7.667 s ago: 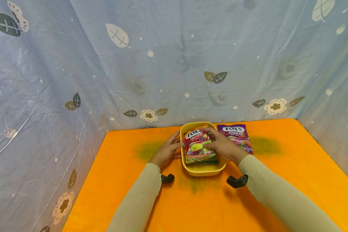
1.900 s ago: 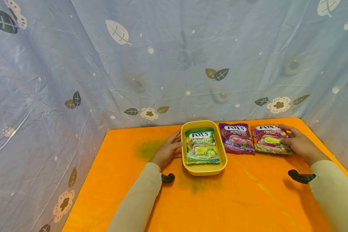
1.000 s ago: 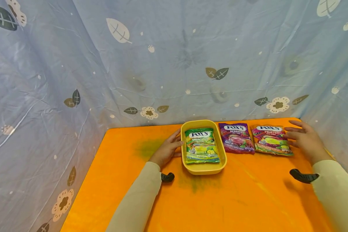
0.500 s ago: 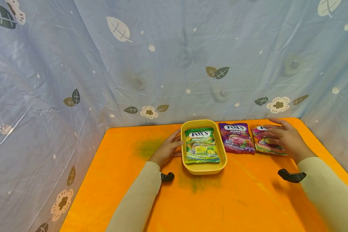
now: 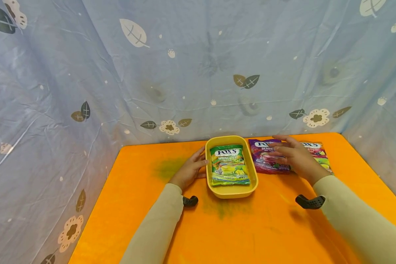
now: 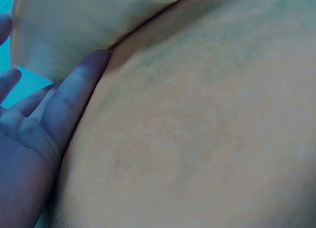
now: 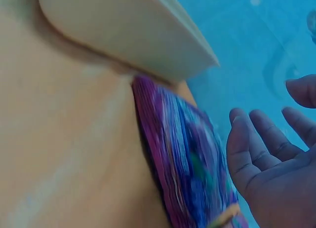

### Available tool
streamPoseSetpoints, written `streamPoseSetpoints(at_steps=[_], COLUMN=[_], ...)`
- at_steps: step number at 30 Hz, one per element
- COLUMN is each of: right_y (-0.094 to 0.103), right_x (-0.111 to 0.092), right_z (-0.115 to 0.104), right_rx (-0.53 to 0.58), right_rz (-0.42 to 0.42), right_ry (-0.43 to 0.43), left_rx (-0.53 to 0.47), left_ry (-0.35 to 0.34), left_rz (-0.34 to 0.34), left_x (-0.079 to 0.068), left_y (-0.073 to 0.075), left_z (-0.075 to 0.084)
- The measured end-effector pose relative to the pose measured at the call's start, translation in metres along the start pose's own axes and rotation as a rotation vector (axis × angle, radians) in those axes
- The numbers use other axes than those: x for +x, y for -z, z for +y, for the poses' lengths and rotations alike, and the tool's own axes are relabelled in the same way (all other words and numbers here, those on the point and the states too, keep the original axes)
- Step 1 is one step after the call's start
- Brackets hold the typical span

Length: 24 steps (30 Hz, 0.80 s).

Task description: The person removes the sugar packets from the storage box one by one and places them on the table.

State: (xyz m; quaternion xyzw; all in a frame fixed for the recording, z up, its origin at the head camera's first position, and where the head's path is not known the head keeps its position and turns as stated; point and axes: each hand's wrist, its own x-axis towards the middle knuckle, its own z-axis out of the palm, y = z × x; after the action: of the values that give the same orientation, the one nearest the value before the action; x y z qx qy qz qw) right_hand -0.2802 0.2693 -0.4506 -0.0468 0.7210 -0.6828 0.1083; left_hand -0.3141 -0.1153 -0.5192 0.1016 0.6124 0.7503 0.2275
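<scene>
In the head view, my left hand point(image 5: 189, 171) lies against the left side of a yellow plastic tub point(image 5: 232, 195), its fingers fairly straight. The left wrist view shows fingertips touching the tub's outer wall point(image 6: 74, 30). Inside the tub lies a green Fox's Spring Tea candy bag point(image 5: 229, 165). My right hand point(image 5: 297, 157) hovers above a purple Fox's Berries candy bag point(image 5: 264, 161), fingers loosely spread and holding nothing. That hand hides part of the purple bag and of a Fox's Fruits candy bag point(image 5: 321, 156) to its right. In the right wrist view, the right hand point(image 7: 276, 164) appears apart from the purple bag point(image 7: 173, 154).
An orange table point(image 5: 237, 234) carries everything, with greenish stains on its surface. A blue patterned curtain point(image 5: 198, 73) closes off the back and both sides. Black wrist mounts point(image 5: 310, 202) stick out beside the sleeves.
My right hand took the Fruits bag out of the tub, laid it right of the Berries bag, let go, then moved left over the Berries bag. My left hand stayed at the tub.
</scene>
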Motion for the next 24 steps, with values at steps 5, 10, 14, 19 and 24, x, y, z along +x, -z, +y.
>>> streamPoseSetpoints(at_steps=[5, 10, 14, 19, 24], right_y=[-0.02, -0.043, -0.063, -0.081, -0.092], right_x=[0.003, 0.006, 0.008, 0.01, 0.012], right_z=[-0.004, -0.011, -0.019, -0.025, -0.025], right_rx=[0.024, 0.078, 0.171, 0.19, 0.125], right_rz=[-0.032, -0.12, -0.188, -0.247, -0.247], right_ry=[0.012, 0.047, 0.037, -0.016, -0.048], left_rx=[-0.013, -0.03, -0.031, -0.02, -0.027], left_ry=[-0.005, -0.009, -0.014, -0.013, -0.011], left_rz=[-0.012, -0.017, -0.023, -0.023, -0.025], left_x=[-0.001, 0.0, 0.0, -0.001, -0.001], left_y=[-0.001, 0.0, 0.001, 0.001, 0.0], left_z=[0.001, -0.001, -0.001, 0.0, 0.001])
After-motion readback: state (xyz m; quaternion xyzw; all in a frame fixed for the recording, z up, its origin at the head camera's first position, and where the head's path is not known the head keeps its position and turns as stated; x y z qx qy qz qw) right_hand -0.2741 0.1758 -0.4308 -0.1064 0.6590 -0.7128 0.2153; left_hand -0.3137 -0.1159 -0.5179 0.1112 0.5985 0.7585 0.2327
